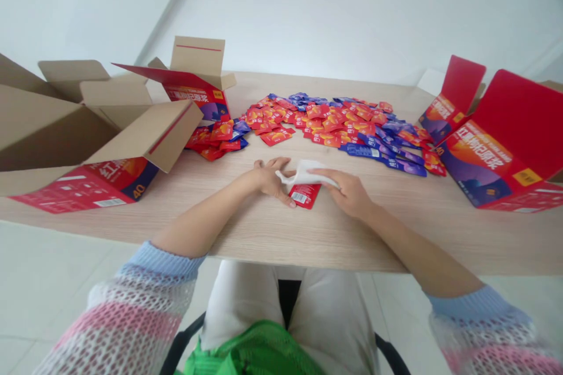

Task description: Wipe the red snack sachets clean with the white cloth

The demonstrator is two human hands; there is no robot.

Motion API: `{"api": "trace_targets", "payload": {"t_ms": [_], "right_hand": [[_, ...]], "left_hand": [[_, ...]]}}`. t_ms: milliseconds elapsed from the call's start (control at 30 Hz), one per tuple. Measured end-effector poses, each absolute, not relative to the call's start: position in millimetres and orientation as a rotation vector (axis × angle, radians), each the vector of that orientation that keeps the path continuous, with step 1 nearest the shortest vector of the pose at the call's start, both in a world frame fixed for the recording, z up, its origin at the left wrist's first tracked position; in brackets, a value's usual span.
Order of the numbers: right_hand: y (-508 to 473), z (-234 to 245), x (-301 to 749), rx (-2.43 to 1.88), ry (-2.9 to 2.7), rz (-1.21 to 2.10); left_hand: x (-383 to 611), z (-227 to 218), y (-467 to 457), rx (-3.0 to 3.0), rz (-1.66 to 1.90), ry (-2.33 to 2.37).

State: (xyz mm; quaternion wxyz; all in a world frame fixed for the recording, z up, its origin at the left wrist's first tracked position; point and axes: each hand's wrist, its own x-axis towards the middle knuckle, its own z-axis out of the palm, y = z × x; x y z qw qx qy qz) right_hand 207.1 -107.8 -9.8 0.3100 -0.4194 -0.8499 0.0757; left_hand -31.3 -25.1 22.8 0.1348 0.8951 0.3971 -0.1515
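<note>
A red sachet [304, 196] with a barcode and white print lies flat on the table in front of me. My left hand [269, 179] rests beside it, fingers spread, with one digit at the sachet's left edge. Between my hands is a crumpled white tissue [305, 171], covering the upper part of the sachet. My right hand [348, 192] pinches the tissue's right end; a corner of it reaches toward my left hand.
Behind my hands spreads a heap of red sachets [325, 122] mixed with blue sachets [378, 149]. A smaller pile [220, 139] lies to its left. Open cartons stand left [105, 178], back left [197, 93], right [488, 164] and back right [448, 108] on the wooden table [281, 240].
</note>
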Motion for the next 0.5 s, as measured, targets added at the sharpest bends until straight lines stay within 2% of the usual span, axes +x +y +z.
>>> {"api": "trace_targets", "payload": {"t_ms": [133,500], "right_hand": [[-108,-17,191,-0.839,-2.641,0.285],[-79,-19,215,-0.854,-2.624,0.307]], "left_hand": [[-30,24,-27,2.621,-0.506,1.158],[-25,29,-28,2.518,-0.427,1.223]]}}
